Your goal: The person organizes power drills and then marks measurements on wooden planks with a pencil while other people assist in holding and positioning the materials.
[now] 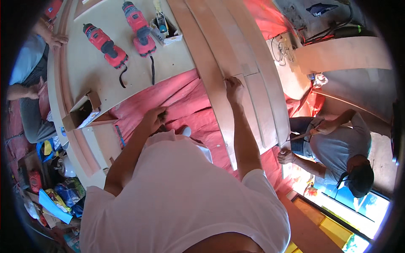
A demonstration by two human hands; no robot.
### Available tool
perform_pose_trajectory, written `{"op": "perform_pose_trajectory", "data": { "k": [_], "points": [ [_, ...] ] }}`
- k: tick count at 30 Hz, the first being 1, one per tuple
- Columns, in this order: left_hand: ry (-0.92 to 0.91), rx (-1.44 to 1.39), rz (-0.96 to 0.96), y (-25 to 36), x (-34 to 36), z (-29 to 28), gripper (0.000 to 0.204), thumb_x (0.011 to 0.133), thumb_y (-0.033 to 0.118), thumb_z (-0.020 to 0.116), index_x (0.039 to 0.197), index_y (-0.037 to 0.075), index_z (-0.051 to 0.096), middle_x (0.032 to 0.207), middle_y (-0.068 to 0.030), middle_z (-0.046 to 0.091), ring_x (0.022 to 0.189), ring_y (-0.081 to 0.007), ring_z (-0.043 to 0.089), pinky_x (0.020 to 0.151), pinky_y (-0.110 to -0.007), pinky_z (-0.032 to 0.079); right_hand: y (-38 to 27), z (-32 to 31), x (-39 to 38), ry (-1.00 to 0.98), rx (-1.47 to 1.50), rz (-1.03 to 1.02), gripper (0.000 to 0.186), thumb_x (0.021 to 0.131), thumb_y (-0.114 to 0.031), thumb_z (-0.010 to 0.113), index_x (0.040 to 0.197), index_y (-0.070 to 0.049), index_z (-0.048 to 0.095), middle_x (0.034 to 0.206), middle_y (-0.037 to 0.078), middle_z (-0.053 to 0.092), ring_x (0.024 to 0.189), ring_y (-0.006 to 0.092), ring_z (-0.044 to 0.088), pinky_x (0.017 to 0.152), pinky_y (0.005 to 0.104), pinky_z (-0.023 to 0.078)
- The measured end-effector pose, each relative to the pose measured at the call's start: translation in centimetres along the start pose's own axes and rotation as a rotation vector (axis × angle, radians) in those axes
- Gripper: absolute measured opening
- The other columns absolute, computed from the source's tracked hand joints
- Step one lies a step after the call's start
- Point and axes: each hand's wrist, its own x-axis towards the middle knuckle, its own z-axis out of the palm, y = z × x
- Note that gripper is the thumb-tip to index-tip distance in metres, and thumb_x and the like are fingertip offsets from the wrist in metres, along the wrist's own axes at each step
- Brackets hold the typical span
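Observation:
My right hand [234, 88] is on long, pale wooden boards [215, 44], its fingertips pinched at a seam between pieces; I cannot make out anything small between them. Lower and to the left, my left hand [155, 117] hangs over a red cloth [185, 103] with its fingers curled, and what it holds, if anything, is hidden. Two red cordless drills [105, 48] [140, 31] with black straps lie on a plywood panel [156, 67] beyond my left hand, beside an open box of small items [166, 33]. A cardboard box [82, 111] sits at the panel's near corner.
One person [25, 71] is at the far left. Another person [337, 152] bends at the right, hands on the boards' edge and a thin tool. Bags and tools [63, 194] crowd the lower left. A curved wooden piece [341, 52] and cables [282, 50] lie at upper right.

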Motion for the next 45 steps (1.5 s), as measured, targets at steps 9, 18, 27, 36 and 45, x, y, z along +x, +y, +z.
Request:
{"op": "perform_pose_trajectory", "data": {
  "k": [9,18,27,36,45],
  "points": [
    [0.053,0.089,-0.008,0.7,0.1,0.7,0.014,0.089,0.013,0.053,0.092,0.003,0.061,0.076,-0.0030,0.060,0.062,-0.0122,0.053,0.055,-0.027,0.043,-1.1,0.0,0.7,0.012,-0.046,0.213,0.013,0.075,-0.006,0.062,0.088,-0.002,0.063,0.081,0.015,0.063,0.076,0.0287,0.063,0.067,0.0363,0.050],
    [-0.103,-0.004,0.028,2.1,-1.0,0.5,0.013,0.089,0.012,0.052,0.091,0.001,0.058,0.077,-0.0054,0.058,0.067,-0.0130,0.054,0.061,-0.021,0.047,8.0,-7.4,-1.1,0.470,1.202,0.618,0.013,0.083,-0.012,0.061,0.093,-0.005,0.057,0.084,0.011,0.064,0.074,0.0196,0.063,0.065,0.0293,0.050],
    [0.041,-0.001,-0.030,2.4,-0.7,1.0,0.012,0.089,0.011,0.054,0.094,0.001,0.058,0.080,-0.0057,0.059,0.066,-0.0136,0.056,0.058,-0.024,0.048,10.0,-13.1,-0.9,-0.293,-0.341,0.624,0.070,0.068,-0.038,0.076,0.120,0.001,0.049,0.105,0.021,0.062,0.094,0.0298,0.061,0.080,0.0369,0.048],
    [0.165,-0.008,0.030,1.9,-1.9,2.0,0.013,0.089,0.012,0.052,0.092,0.001,0.058,0.075,-0.0045,0.058,0.061,-0.0118,0.055,0.058,-0.022,0.049,9.5,-15.6,-1.4,-0.516,-0.422,0.594,0.090,0.049,-0.044,0.085,0.122,-0.005,0.051,0.115,0.022,0.058,0.105,0.0300,0.057,0.090,0.0364,0.046],
    [0.107,-0.041,0.031,0.6,-2.5,-1.0,0.015,0.089,0.013,0.054,0.094,0.000,0.058,0.075,-0.0047,0.057,0.064,-0.0114,0.054,0.058,-0.022,0.048,6.4,-19.8,0.6,-0.492,-0.467,0.538,0.100,0.046,-0.055,0.082,0.119,0.004,0.049,0.108,0.026,0.059,0.099,0.0360,0.060,0.084,0.0417,0.048]
  ]
}}
